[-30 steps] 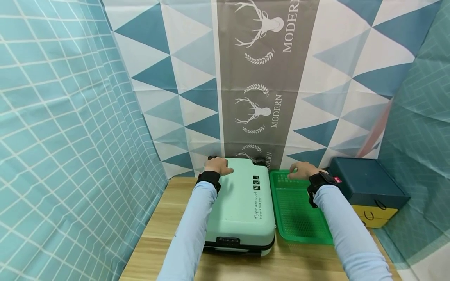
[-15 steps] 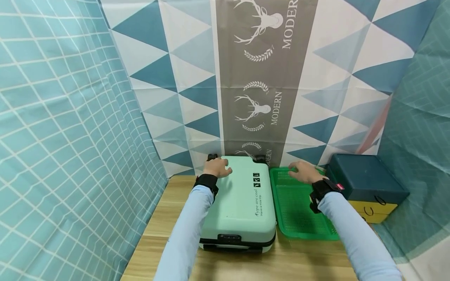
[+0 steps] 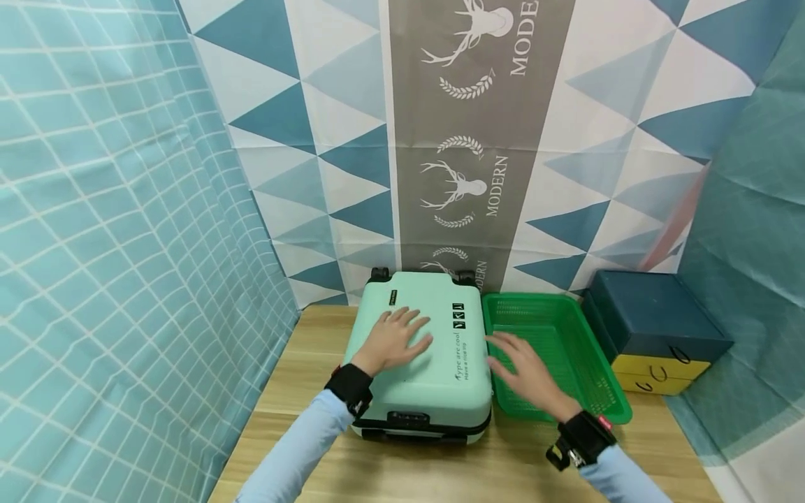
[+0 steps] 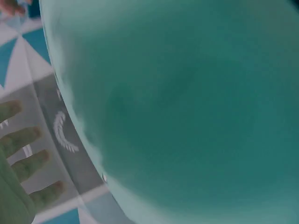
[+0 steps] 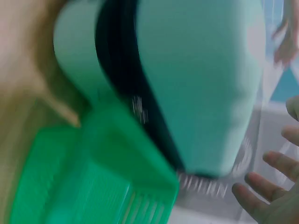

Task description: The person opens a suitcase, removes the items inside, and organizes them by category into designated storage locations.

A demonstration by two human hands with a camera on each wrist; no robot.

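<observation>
A mint-green hard-shell suitcase (image 3: 415, 398) lies flat on the wooden table, its wheels toward the back wall and its black lock at the front. My left hand (image 3: 391, 341) is over the middle of the lid with fingers spread, holding nothing. In the left wrist view the lid (image 4: 187, 116) fills most of the picture, and the fingers (image 4: 28, 163) show straight at the left. Over the gap between suitcase and green basket (image 3: 560, 412), my right hand (image 3: 527, 372) hangs with loose, extended fingers. The right wrist view shows that hand (image 5: 275, 196) beside the suitcase, also holding nothing.
Right of the green basket stands a dark blue box (image 3: 660, 307) with yellow drawers (image 3: 654, 374) and black loop pulls. A patterned cloth (image 3: 352, 195) hangs behind the table (image 3: 314, 384). Teal grid cloth (image 3: 126, 230) walls the left side, and another teal cloth (image 3: 748, 293) the right.
Both hands have moved back toward the body. The left came from the suitcase's far left corner to mid-lid, the right from over the basket's back toward the suitcase side. Fingers have straightened.
</observation>
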